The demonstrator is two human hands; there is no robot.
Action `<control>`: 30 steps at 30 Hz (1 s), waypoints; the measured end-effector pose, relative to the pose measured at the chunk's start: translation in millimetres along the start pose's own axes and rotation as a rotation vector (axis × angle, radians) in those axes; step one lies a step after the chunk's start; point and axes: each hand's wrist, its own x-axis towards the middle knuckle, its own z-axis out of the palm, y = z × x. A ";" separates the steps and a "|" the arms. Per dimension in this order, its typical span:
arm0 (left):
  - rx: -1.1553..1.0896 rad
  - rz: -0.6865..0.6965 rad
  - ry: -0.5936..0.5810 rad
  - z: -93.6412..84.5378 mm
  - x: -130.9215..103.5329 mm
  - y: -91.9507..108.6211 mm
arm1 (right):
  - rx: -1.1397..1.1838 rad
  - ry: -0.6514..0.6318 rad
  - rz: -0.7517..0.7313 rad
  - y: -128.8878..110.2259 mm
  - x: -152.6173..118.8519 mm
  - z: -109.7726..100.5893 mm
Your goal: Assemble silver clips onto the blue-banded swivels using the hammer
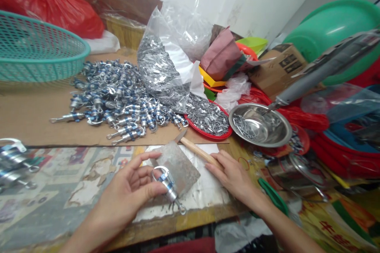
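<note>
My left hand [135, 187] is closed on a small silver-and-blue metal fitting [168, 185], with a curved lever at one end and a ring-ended rod at the other. It is tilted over a flat, worn metal plate [187, 168] on the bench. The fingers of my right hand [227, 170] are wrapped around the wooden handle of a hammer [194, 149]. Its narrow, pointed metal head lies beyond the far edge of the plate. Behind both hands is a heap of similar fittings [114, 91] on brown cardboard. Two more fittings [13, 166] are at the left edge.
A clear bag [162, 73] of small metal parts leans beside a red dish [224, 136] of metal pieces. Right of it stands a steel bowl [280, 126] with a grey-handled tool [320, 71] across it. A turquoise basket [41, 67] sits at far left; bags and tubs crowd the right.
</note>
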 end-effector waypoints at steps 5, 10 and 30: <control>0.016 0.010 -0.011 -0.4 -0.1 0.5 | 0.076 0.150 -0.181 -20.4 -20.9 -22.6; 0.013 0.002 -0.032 -2.1 1.7 -1.1 | 0.006 0.311 -0.352 -33.9 -52.6 -45.8; 0.111 0.090 0.075 -22.2 -4.0 0.7 | 0.159 0.261 -0.070 -14.2 -54.9 -19.1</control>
